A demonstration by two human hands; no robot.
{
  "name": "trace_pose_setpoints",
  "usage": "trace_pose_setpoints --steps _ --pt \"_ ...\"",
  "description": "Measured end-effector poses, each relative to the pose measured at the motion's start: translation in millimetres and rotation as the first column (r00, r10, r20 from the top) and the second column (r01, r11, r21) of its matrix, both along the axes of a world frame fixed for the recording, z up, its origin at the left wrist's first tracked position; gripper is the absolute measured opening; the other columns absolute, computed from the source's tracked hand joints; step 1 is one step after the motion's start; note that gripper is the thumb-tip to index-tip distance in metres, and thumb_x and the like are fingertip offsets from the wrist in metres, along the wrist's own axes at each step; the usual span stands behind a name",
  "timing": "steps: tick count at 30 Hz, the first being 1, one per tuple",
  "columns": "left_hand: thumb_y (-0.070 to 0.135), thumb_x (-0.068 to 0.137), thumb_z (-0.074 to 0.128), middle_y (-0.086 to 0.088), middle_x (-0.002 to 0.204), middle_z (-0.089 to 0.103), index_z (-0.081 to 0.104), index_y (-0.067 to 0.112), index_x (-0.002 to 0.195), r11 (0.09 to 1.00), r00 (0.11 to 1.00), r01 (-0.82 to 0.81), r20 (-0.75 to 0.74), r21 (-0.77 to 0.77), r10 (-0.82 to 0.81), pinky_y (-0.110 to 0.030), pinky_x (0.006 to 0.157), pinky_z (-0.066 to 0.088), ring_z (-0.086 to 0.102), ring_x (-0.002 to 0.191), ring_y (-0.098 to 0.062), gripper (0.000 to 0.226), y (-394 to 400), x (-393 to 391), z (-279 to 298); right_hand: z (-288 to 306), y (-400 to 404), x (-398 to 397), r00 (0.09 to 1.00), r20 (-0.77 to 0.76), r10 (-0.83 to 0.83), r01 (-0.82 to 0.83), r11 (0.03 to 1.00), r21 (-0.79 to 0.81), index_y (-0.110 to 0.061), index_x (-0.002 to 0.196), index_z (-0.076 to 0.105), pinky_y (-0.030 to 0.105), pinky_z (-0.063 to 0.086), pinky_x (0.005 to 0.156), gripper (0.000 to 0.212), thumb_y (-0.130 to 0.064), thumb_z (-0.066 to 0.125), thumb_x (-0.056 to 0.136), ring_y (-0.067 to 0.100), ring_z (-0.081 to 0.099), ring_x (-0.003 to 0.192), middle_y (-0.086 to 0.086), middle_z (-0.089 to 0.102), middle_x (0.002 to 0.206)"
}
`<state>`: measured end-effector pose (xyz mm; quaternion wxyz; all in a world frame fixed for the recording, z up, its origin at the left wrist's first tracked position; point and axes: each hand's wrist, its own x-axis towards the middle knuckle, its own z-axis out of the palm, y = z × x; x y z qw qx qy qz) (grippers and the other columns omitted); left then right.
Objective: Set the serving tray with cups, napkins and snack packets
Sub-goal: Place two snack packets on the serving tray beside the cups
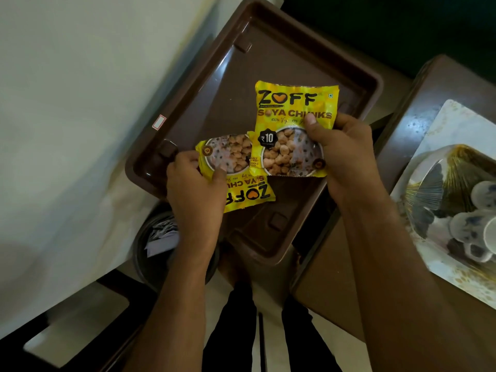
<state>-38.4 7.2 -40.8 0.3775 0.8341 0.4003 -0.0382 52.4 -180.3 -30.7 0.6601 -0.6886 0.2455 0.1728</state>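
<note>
Two yellow soya chunk packets hover low over the empty brown serving tray (268, 63). The left hand (196, 189) pinches the nearer packet (236, 167), printed upside down; the right hand (346, 154) grips the farther packet (292, 124), likely to lay them side by side.

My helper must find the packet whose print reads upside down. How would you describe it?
Start at the brown tray. Two yellow soya packets are held over it; take the one in the left hand, nearer the tray's near-left corner. This packet shows its logo inverted, unlike the upright packet.
</note>
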Motion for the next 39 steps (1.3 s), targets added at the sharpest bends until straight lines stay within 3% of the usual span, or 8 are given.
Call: trace_pose_setpoints --steps 4,8,12,15,23,28,33,39 --pt "0.037 0.088 0.083 -0.008 0.139 0.057 0.049 0.014 0.142 0.999 0.997 0.038 -0.064 -0.002 -0.038 -0.054 0.106 0.051 0.060 0.126 -0.028 0.068 -5.7 -3.6 1.3 -0.4 1.4 -7.3 1.000 0.004 0.008 -0.008 1.000 0.011 -0.011 0.104 0.077 0.054 0.063 0.092 0.011 -0.017 0.074 0.096 0.023 0.080 0.098 0.006 0.082 0.104" --pt "0.035 0.082 0.089 -0.007 0.134 0.066 0.051 0.013 0.140 0.994 0.998 -0.031 -0.066 -0.104 0.024 -0.051 0.103 0.054 0.064 0.124 -0.026 0.073 -7.1 2.3 2.5 1.6 -2.7 -11.3 1.000 -0.001 -0.002 0.002 1.000 0.011 -0.011 0.104 0.077 0.054 0.063 0.092 0.011 -0.019 0.074 0.096 0.024 0.080 0.098 0.007 0.082 0.104" --pt "0.016 0.079 0.092 -0.008 0.113 0.079 0.071 0.013 0.119 0.849 0.965 -0.263 -0.109 -0.458 0.240 -0.054 0.093 0.063 0.077 0.102 -0.028 0.045 -3.1 6.0 -5.1 3.4 -6.2 -15.6 1.000 -0.021 -0.012 0.013 1.000 0.023 -0.016 0.098 0.077 0.056 0.062 0.094 0.007 -0.021 0.074 0.096 0.023 0.080 0.099 0.004 0.082 0.102" --pt "0.009 0.085 0.085 -0.007 0.102 0.082 0.078 0.021 0.098 0.771 0.959 -0.281 -0.134 -0.572 0.250 -0.059 0.089 0.064 0.080 0.095 -0.028 0.018 -2.2 5.9 -10.3 5.7 -9.4 -17.9 0.999 -0.026 -0.023 0.023 0.999 0.026 -0.015 0.098 0.076 0.057 0.062 0.093 0.007 -0.021 0.074 0.096 0.023 0.080 0.099 0.005 0.082 0.102" --pt "0.004 0.093 0.076 -0.001 0.116 0.078 0.065 0.017 0.135 0.718 0.952 -0.244 -0.018 -0.652 0.306 -0.033 0.065 0.065 0.078 0.100 -0.018 0.045 6.1 6.3 -5.3 10.0 -8.8 -20.8 1.000 -0.019 -0.003 0.004 1.000 0.029 -0.020 0.094 0.075 0.055 0.064 0.088 0.005 -0.022 0.072 0.097 0.019 0.081 0.093 0.000 0.083 0.097" --pt "0.005 0.082 0.085 0.001 0.110 0.082 0.073 0.018 0.122 0.710 0.965 -0.169 0.030 -0.683 0.259 -0.041 0.087 0.066 0.079 0.102 -0.016 0.044 3.3 6.8 4.1 14.0 -19.7 -26.6 1.000 -0.013 -0.008 0.009 0.996 0.094 -0.012 0.107 0.075 0.057 0.064 0.087 0.017 -0.019 0.077 0.092 0.025 0.081 0.095 0.006 0.082 0.105" --pt "0.007 0.075 0.091 -0.002 0.109 0.083 0.075 0.014 0.124 0.750 0.961 -0.158 0.075 -0.642 0.267 -0.038 0.076 0.067 0.081 0.097 -0.018 0.052 2.6 12.2 5.8 14.9 -27.7 -26.1 1.000 -0.017 0.024 -0.024 0.999 0.045 -0.004 0.119 0.071 0.055 0.064 0.090 0.042 -0.007 0.086 0.080 0.027 0.080 0.096 0.010 0.081 0.109" --pt "0.002 0.079 0.087 -0.002 0.105 0.083 0.074 0.013 0.126 0.711 0.939 -0.193 0.082 -0.676 0.333 -0.035 0.065 0.065 0.082 0.091 -0.018 0.050 -8.8 20.8 8.4 15.6 -45.5 -27.0 1.000 -0.018 -0.003 0.003 0.999 0.035 -0.005 0.119 0.071 0.053 0.064 0.090 0.045 -0.007 0.089 0.077 0.024 0.081 0.096 0.008 0.082 0.107"
